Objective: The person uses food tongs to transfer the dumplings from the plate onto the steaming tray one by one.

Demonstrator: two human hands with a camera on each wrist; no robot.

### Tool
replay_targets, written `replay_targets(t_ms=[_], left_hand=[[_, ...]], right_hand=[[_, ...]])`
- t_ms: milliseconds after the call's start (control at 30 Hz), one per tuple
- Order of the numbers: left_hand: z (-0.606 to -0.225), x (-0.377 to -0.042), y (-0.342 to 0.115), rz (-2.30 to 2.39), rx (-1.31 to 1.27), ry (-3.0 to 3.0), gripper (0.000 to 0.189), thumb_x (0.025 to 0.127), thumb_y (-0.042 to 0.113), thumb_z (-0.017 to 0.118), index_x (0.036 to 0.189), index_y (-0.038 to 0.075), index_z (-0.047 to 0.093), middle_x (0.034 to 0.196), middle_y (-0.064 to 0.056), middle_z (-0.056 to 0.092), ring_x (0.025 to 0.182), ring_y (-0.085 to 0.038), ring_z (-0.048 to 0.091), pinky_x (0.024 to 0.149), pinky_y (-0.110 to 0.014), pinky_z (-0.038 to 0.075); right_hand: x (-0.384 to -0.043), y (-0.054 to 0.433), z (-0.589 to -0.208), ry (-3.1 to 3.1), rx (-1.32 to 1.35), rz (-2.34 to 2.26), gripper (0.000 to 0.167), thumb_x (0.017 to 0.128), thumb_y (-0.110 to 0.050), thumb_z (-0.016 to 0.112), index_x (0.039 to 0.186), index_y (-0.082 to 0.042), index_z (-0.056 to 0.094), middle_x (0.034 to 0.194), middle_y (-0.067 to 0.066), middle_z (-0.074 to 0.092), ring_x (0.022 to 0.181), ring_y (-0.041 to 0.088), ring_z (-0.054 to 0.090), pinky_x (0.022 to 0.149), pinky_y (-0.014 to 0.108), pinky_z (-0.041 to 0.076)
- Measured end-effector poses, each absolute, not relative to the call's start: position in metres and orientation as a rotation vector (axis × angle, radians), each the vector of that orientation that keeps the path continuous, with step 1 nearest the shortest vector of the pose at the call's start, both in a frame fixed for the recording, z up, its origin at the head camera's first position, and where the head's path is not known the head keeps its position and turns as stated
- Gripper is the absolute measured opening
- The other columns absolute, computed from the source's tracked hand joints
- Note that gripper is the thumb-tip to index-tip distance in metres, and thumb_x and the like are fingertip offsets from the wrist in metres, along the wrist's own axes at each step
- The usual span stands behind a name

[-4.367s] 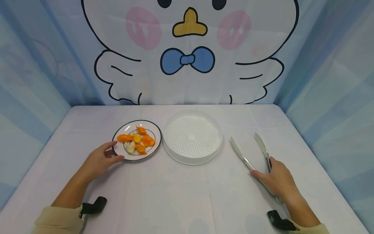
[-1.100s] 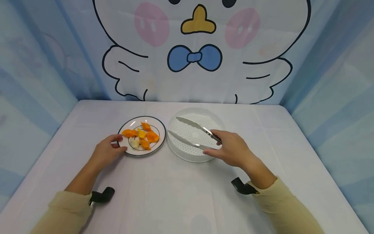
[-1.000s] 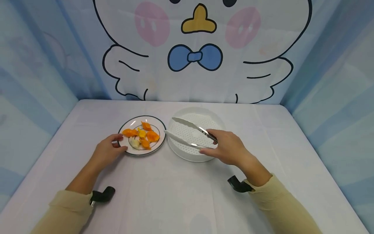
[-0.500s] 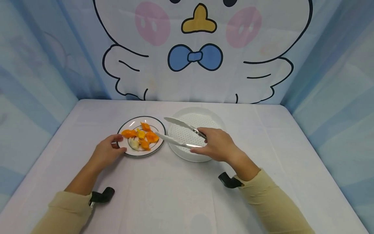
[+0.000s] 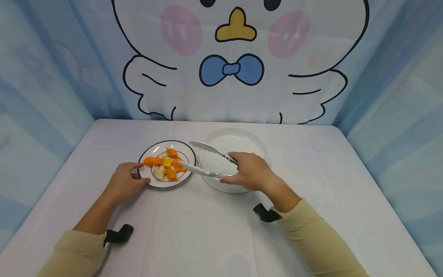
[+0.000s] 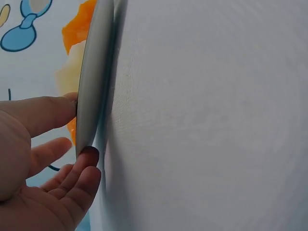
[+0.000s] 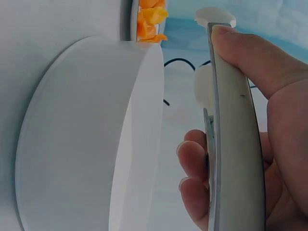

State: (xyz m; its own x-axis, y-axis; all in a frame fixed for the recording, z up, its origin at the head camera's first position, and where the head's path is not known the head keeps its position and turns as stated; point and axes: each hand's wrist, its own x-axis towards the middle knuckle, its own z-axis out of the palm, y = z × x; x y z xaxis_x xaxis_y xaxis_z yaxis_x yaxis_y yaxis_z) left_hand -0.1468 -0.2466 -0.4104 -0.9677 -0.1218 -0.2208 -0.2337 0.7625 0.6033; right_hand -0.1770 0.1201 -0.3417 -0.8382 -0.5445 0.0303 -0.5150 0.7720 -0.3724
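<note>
At the left of the head view, a round white plate with dark rings bears several orange pieces, a yellow piece and a pale piece. My left hand holds the plate by its near left rim, thumb and fingertips at the edge in the left wrist view. In my right hand are metal tongs with pale tips, gripped between thumb and fingers. Their arms stand apart. The lower tip overlaps the orange pieces in the head view; the upper tip is near the plate's right rim.
A round white tray with a perforated bottom stands right beside the plate, partly under my right hand and the tongs. A white cloth covers the table. Printed curtains close off the back and sides.
My right hand has taken the tongs up from the table's right side and carried them leftward across the perforated tray to the plate. My left hand stays at the plate's rim.
</note>
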Motion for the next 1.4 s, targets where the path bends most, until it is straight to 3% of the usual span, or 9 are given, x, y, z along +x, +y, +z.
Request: replay_targets(t_ms=[67, 233, 367, 567, 1100, 1267, 1400], left_hand=[[-0.410, -0.146, -0.248, 0.985, -0.294, 2.785, 0.073, 0.091, 0.029, 0.075, 0.147, -0.006, 0.042, 0.142, -0.034, 0.032, 0.106, -0.039, 0.049, 0.087, -0.044, 0.052], [-0.409, -0.148, -0.250, 0.988, -0.332, 2.728, 0.082, 0.091, 0.033, 0.074, 0.151, -0.006, 0.034, 0.128, -0.031, 0.048, 0.102, -0.037, 0.052, 0.085, -0.042, 0.053], [-0.410, -0.151, -0.251, 0.978, -0.375, 2.672, 0.084, 0.092, 0.037, 0.072, 0.153, -0.004, 0.031, 0.126, -0.031, 0.053, 0.107, -0.040, 0.052, 0.091, -0.048, 0.049], [-0.412, -0.151, -0.253, 1.003, -0.405, 2.604, 0.085, 0.093, 0.039, 0.071, 0.155, -0.001, 0.029, 0.135, -0.034, 0.049, 0.117, -0.043, 0.049, 0.099, -0.055, 0.043], [-0.405, -0.148, -0.253, 1.004, -0.383, 2.541, 0.084, 0.095, 0.036, 0.067, 0.157, 0.001, 0.023, 0.150, -0.036, 0.032, 0.134, -0.050, 0.034, 0.105, -0.062, 0.033], [-0.405, -0.148, -0.252, 1.013, -0.384, 2.538, 0.084, 0.095, 0.036, 0.067, 0.157, 0.001, 0.023, 0.151, -0.036, 0.030, 0.136, -0.050, 0.032, 0.106, -0.062, 0.032], [-0.404, -0.147, -0.252, 1.024, -0.384, 2.534, 0.084, 0.095, 0.036, 0.067, 0.157, 0.001, 0.023, 0.150, -0.036, 0.031, 0.135, -0.050, 0.034, 0.105, -0.061, 0.033]], right_hand=[[-0.177, 0.118, -0.342, 2.876, -0.864, -0.569, 0.068, 0.081, -0.052, 0.077, 0.128, -0.005, 0.061, 0.097, 0.003, 0.068, 0.080, 0.016, 0.057, 0.072, 0.037, 0.048], [-0.178, 0.114, -0.343, 2.863, -0.871, -0.569, 0.069, 0.082, -0.051, 0.077, 0.130, -0.004, 0.061, 0.107, 0.006, 0.070, 0.087, 0.019, 0.060, 0.077, 0.040, 0.049], [-0.179, 0.112, -0.345, 2.852, -0.868, -0.566, 0.070, 0.081, -0.051, 0.077, 0.132, -0.005, 0.061, 0.115, 0.008, 0.070, 0.094, 0.022, 0.063, 0.082, 0.043, 0.050], [-0.179, 0.108, -0.346, 2.841, -0.872, -0.556, 0.068, 0.081, -0.051, 0.077, 0.131, -0.007, 0.062, 0.114, 0.007, 0.070, 0.095, 0.021, 0.063, 0.082, 0.043, 0.050], [-0.176, 0.096, -0.338, 2.851, -0.829, -0.287, 0.063, 0.083, -0.053, 0.075, 0.130, -0.012, 0.065, 0.107, 0.003, 0.071, 0.092, 0.020, 0.063, 0.074, 0.044, 0.051], [-0.173, 0.089, -0.336, 2.850, -0.820, -0.251, 0.065, 0.084, -0.053, 0.074, 0.133, -0.012, 0.063, 0.114, 0.003, 0.071, 0.096, 0.021, 0.063, 0.077, 0.044, 0.051], [-0.172, 0.084, -0.334, 2.842, -0.834, -0.217, 0.062, 0.085, -0.053, 0.074, 0.130, -0.012, 0.065, 0.110, 0.001, 0.071, 0.090, 0.019, 0.062, 0.074, 0.042, 0.051]])
